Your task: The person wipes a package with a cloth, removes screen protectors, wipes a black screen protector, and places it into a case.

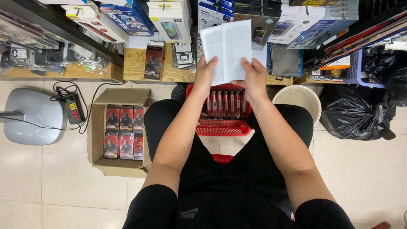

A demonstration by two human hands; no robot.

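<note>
My left hand (pixel 205 73) and my right hand (pixel 254 77) are raised in front of me, both gripping the lower edge of a stack of white flat packets (pixel 227 48), fanned slightly into two layers. Below my hands, between my knees, sits a red plastic basket (pixel 222 127) holding a row of upright red-and-black slim boxes (pixel 226 104). I am seated, with black trousers filling the lower part of the view.
An open cardboard box (pixel 96 148) of red-and-black packs lies on the floor at left, beside a power strip (pixel 73 108) and a grey fan base (pixel 34 116). A cream bucket (pixel 299 99) and black rubbish bag (pixel 356 116) stand at right. Shelves of boxed goods (pixel 169 21) run along the back.
</note>
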